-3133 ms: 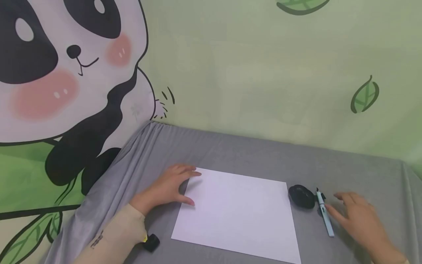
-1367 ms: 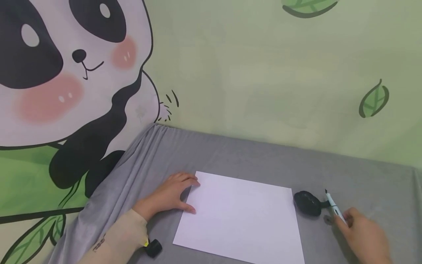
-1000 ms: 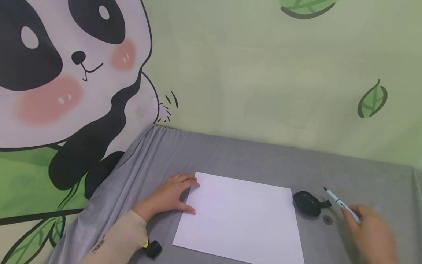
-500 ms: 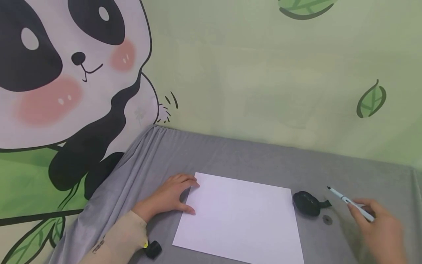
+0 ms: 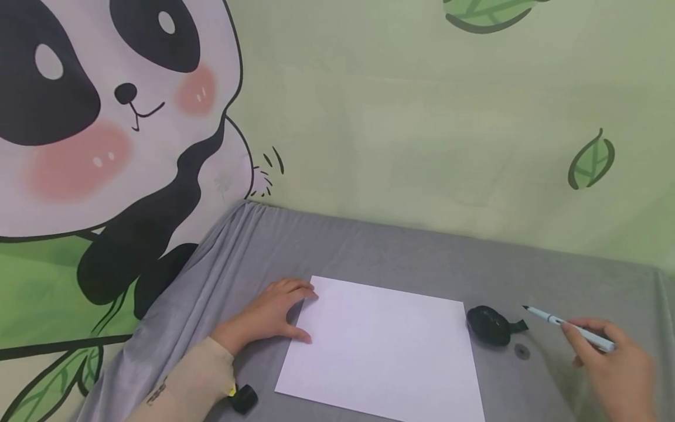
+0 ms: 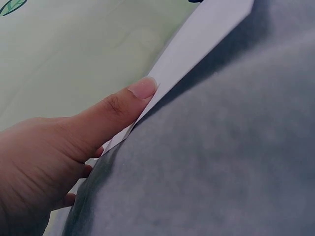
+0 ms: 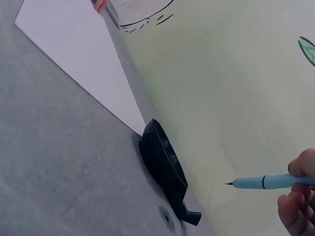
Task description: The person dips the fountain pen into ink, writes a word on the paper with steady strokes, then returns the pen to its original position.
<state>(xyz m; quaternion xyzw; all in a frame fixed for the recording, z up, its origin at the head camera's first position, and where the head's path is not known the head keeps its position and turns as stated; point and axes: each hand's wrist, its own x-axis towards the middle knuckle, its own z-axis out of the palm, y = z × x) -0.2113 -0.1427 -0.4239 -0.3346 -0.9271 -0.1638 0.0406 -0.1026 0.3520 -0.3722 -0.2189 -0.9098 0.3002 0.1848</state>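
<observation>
A blank white sheet of paper point(image 5: 385, 346) lies on the grey cloth. My left hand point(image 5: 271, 310) rests at its left edge, fingers and thumb spread; in the left wrist view the thumb point(image 6: 118, 110) presses flat on the sheet's edge. To the right of the paper, my right hand point(image 5: 614, 363) pinches a light-blue pen point(image 5: 575, 331) between thumb and fingers. The pen's dark pointed tip faces left, raised off the cloth, as the right wrist view shows. Between paper and pen sits a small black dish point(image 5: 489, 325) with a short handle.
A small dark round spot point(image 5: 522, 351) shows on the grey cloth point(image 5: 401, 240) by the dish's handle. Behind the cloth stands a pale green wall point(image 5: 401, 117) with a painted panda point(image 5: 116, 117). A black piece point(image 5: 244, 400) sits beside the left sleeve.
My right hand has picked the pen up off the cloth, drawn it to the right and tilted it over, tip to the left. My left hand has settled on the paper's edge.
</observation>
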